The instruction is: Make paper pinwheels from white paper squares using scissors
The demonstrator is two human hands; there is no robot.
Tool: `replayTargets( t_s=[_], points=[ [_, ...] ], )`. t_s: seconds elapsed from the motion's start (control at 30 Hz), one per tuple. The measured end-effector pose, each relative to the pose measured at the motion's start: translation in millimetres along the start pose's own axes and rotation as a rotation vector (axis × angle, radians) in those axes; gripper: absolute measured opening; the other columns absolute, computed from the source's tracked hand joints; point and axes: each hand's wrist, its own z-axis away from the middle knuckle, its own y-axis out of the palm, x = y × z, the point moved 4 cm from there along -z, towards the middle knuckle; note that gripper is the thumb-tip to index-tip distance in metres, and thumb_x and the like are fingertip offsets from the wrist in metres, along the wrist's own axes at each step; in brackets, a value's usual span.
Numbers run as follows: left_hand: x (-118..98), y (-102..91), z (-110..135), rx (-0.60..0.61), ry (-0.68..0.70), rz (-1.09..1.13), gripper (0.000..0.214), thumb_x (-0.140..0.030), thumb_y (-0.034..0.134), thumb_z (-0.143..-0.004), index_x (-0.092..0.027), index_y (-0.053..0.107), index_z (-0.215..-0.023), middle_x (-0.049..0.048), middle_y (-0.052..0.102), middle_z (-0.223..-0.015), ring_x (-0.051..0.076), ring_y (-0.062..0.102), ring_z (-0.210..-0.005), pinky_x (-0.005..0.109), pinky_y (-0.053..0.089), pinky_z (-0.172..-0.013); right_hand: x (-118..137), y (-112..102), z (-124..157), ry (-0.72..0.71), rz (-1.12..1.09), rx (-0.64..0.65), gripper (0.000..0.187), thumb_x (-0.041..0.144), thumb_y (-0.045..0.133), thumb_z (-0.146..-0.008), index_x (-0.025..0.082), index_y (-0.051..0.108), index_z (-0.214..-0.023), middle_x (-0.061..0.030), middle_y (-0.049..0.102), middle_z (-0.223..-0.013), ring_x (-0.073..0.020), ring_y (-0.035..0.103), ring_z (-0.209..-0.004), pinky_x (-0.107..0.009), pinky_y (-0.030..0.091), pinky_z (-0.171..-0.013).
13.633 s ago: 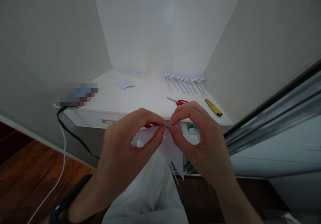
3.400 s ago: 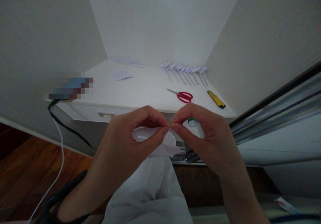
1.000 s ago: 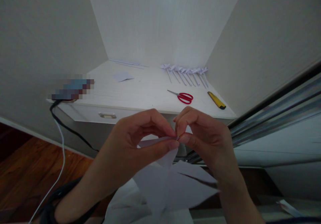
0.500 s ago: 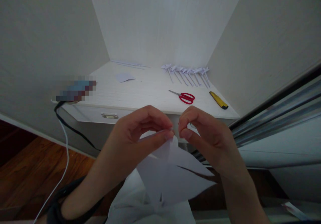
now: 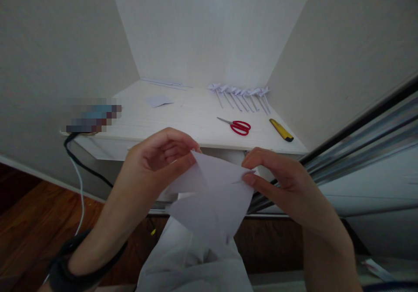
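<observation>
A white sheet of paper with slits cut in from its corners [image 5: 212,200] hangs between my hands, above my lap. My left hand [image 5: 160,165] pinches its upper left corner between thumb and fingers. On the other side, my right hand [image 5: 277,178] pinches a right-hand corner with thumb and forefinger. Several white paper pinwheels on sticks [image 5: 241,95] lie in a row at the back of the white desk [image 5: 183,128]. Red-handled scissors [image 5: 240,127] rest on the desk beyond the paper, closed or nearly so.
A yellow utility knife [image 5: 281,130] lies near the desk's right edge. Thin white sticks [image 5: 166,83] and a piece of paper [image 5: 160,100] lie at the back left. A blurred-out object [image 5: 94,117] with a black cable [image 5: 86,165] sits at the left edge. Walls enclose the desk.
My right hand has gone from empty beside the paper to pinching a corner. The paper has turned and is stretched between both hands. My left hand has shifted left.
</observation>
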Motion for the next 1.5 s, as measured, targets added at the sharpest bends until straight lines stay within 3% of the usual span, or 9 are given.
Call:
replayTargets(
  t_s=[0.1,0.23,0.37,0.63,0.87,1.07,1.3,1.5],
  points=[
    [0.3,0.3,-4.1,0.173,0.002,-0.044,0.004,-0.027,0.069,-0.078,-0.023,0.068,-0.079,-0.0002,0.070,-0.078,0.015,0.064,-0.074,0.022,0.050,-0.065,3.4,-2.8,-2.9,-0.044,0.074,-0.030,0.006,0.018,0.062,-0.084,0.020,0.060,-0.078,0.0000,0.062,-0.076,-0.0134,0.057,-0.073,-0.025,0.045,-0.067],
    [-0.6,7.3,-7.0,0.351,0.015,-0.044,0.025,-0.041,0.058,-0.085,-0.021,0.071,-0.089,0.0055,0.073,-0.090,0.019,0.067,-0.084,0.027,0.052,-0.075,10.0,1.1,-7.0,-0.063,0.156,0.035,0.007,0.015,0.063,-0.083,0.019,0.061,-0.078,0.0010,0.062,-0.077,-0.0120,0.058,-0.073,-0.024,0.044,-0.068],
    [1.9,23.1,-5.1,0.438,-0.090,-0.155,0.012,-0.030,0.067,-0.078,-0.019,0.069,-0.081,0.0024,0.072,-0.080,0.015,0.066,-0.074,0.025,0.053,-0.070,16.7,8.4,-9.5,-0.070,0.187,0.039,0.007,0.017,0.064,-0.084,0.019,0.061,-0.078,0.0017,0.061,-0.077,-0.0110,0.057,-0.073,-0.023,0.042,-0.066],
    [4.6,30.3,-3.6,0.435,-0.086,-0.101,0.006,-0.016,0.061,-0.081,-0.018,0.066,-0.084,0.0005,0.070,-0.078,0.012,0.064,-0.072,0.021,0.051,-0.066,18.6,8.6,-11.3,-0.075,0.140,-0.107,0.004,0.018,0.067,-0.082,0.018,0.063,-0.080,0.0009,0.062,-0.077,-0.0111,0.058,-0.074,-0.023,0.044,-0.068],
    [1.6,32.0,-1.7,0.408,-0.014,-0.170,0.009,-0.024,0.061,-0.084,-0.019,0.068,-0.084,0.0003,0.070,-0.079,0.012,0.063,-0.072,0.020,0.050,-0.065,24.9,8.8,-11.3,-0.110,0.117,-0.128,0.008,0.012,0.063,-0.083,0.019,0.064,-0.079,0.0014,0.064,-0.076,-0.0112,0.060,-0.072,-0.023,0.047,-0.066],
    [-2.0,32.8,-2.6,0.340,-0.033,-0.081,0.009,-0.020,0.063,-0.080,-0.018,0.067,-0.072,-0.0023,0.065,-0.066,0.009,0.057,-0.061,0.017,0.045,-0.056,31.4,11.6,-8.4,-0.228,0.244,-0.258,0.008,0.012,0.066,-0.081,0.019,0.063,-0.081,-0.0001,0.063,-0.080,-0.0123,0.059,-0.076,-0.025,0.047,-0.067],
    [-4.6,31.7,-1.2,0.314,-0.075,0.006,0.010,-0.017,0.065,-0.077,-0.018,0.068,-0.067,-0.0037,0.063,-0.062,0.008,0.055,-0.057,0.017,0.043,-0.052,34.4,13.6,0.4,-0.462,0.486,-0.276,0.014,0.005,0.061,-0.081,0.017,0.066,-0.084,-0.0050,0.066,-0.087,-0.0151,0.058,-0.082,-0.032,0.045,-0.073],
    [-9.6,32.6,-0.4,0.317,-0.053,-0.001,0.011,-0.015,0.064,-0.077,-0.018,0.069,-0.067,-0.0041,0.063,-0.062,0.007,0.053,-0.056,0.014,0.041,-0.050,36.5,13.6,-2.1,-0.432,0.496,-0.298,0.010,0.008,0.061,-0.082,0.017,0.065,-0.082,-0.0046,0.066,-0.084,-0.0147,0.058,-0.080,-0.031,0.047,-0.073]
  ],
)
